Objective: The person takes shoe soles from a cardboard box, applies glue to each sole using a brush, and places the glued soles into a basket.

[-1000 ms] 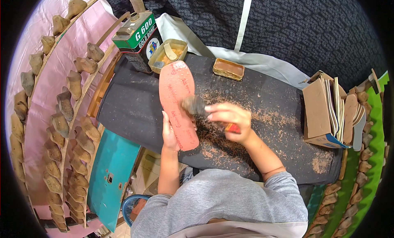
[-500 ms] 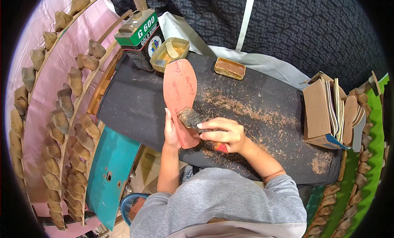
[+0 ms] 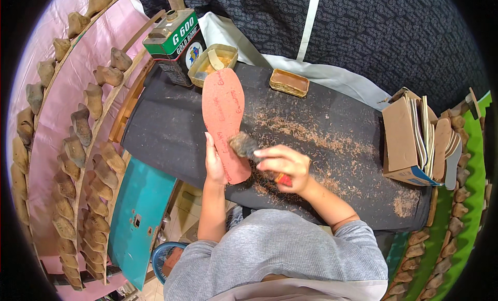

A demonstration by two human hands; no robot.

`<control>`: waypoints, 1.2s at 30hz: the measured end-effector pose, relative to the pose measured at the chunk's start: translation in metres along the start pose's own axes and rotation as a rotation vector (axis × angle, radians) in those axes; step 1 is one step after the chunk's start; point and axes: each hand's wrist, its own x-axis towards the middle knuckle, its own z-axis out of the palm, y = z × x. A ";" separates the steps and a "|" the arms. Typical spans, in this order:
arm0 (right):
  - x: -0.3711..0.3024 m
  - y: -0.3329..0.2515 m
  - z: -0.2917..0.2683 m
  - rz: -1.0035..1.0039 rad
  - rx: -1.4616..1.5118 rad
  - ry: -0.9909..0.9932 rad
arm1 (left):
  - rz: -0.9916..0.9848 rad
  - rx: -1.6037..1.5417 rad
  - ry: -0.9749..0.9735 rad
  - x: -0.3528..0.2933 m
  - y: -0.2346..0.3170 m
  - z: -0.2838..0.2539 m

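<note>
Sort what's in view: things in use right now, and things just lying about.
In use:
- pink sole-shaped piece, in the left hand
- brush, in the right hand

Apparently just lying about:
- metal can
- tub holding a pale stick
- small rectangular tin
- cardboard box
- shavings

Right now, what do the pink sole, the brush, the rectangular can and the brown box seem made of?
Pink sole: probably fibreboard or dense foam, matt, from its flat, lightly speckled face.
Brush: likely bristles, clumped and dark; its handle too blurred to tell.
Rectangular can: likely painted metal, given its crisp rims and dull, scuffed top.
Brown box: likely cardboard, by its matt panel.
</note>
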 end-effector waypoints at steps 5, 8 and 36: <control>-0.003 -0.009 0.002 -0.008 0.108 -0.055 | -0.041 0.095 -0.316 0.016 -0.003 -0.044; 0.008 -0.008 -0.002 -0.040 0.017 0.033 | -0.004 0.031 -0.205 0.001 -0.003 -0.015; -0.015 -0.010 -0.009 0.078 0.209 -0.065 | -0.043 -0.160 -0.310 0.021 0.016 -0.029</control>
